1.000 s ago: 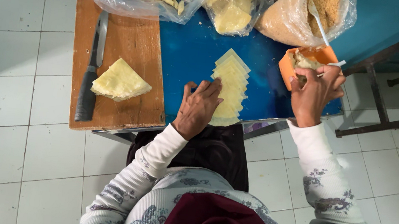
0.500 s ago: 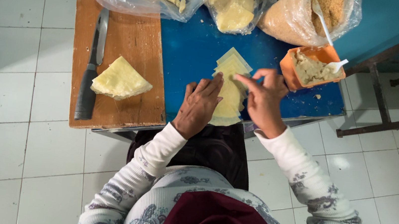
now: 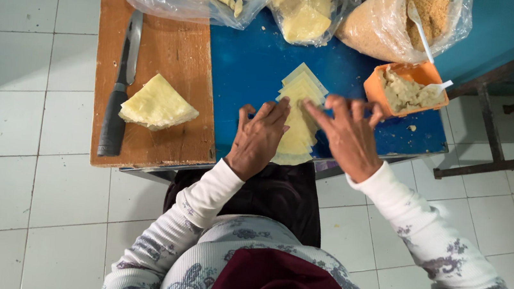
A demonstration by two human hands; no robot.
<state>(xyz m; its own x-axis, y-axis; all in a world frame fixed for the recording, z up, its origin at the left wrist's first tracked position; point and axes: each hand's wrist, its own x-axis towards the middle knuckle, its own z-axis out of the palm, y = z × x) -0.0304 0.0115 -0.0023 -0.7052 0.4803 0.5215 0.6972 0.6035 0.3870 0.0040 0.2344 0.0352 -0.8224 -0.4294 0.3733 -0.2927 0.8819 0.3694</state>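
A row of overlapping pale yellow triangular dough sheets (image 3: 298, 114) lies on the blue table (image 3: 250, 66). My left hand (image 3: 259, 139) rests flat at the row's left edge, fingers touching the sheets. Over the row's right side hovers my right hand (image 3: 349, 136), fingers spread, with thumb and forefinger pinched near the sheets; whether it holds filling I cannot tell. To the right stands an orange tub (image 3: 405, 87) of pale filling with a white spoon (image 3: 439, 86) in it.
A wooden cutting board (image 3: 165, 44) at the left carries a black-handled knife (image 3: 119, 93) and a stack of triangular sheets (image 3: 157, 104). Clear plastic bags (image 3: 299, 4) of rolled pieces, sheets and brown crumbs line the far edge. A dark metal frame (image 3: 495, 152) stands at right over white floor tiles.
My right hand has come from the orange tub leftward to the row of sheets. My left hand stayed pressed on the row.
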